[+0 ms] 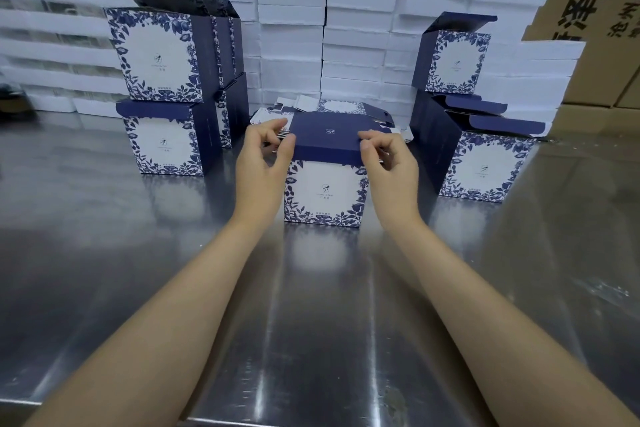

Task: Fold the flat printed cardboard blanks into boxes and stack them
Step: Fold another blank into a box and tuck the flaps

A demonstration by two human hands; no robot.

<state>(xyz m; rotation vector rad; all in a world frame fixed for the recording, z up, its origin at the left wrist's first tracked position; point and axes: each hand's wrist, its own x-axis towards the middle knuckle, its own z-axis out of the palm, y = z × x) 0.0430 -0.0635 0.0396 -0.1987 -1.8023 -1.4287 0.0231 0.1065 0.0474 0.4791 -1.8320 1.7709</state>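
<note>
Fingers of the left hand [265, 156] and right hand [389, 163] pinch the two front corners of the navy lid [327, 139], thumbs under its edge. Below the fingertips the floral box [325, 198] stands upright on the steel table [311, 322]; flat blanks [341, 107] lie just beyond the knuckles, folded stacks [162, 90] off to either side.

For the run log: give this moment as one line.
step: closing lid | left hand: on lid | right hand: on lid | box: upright on steel table
</note>
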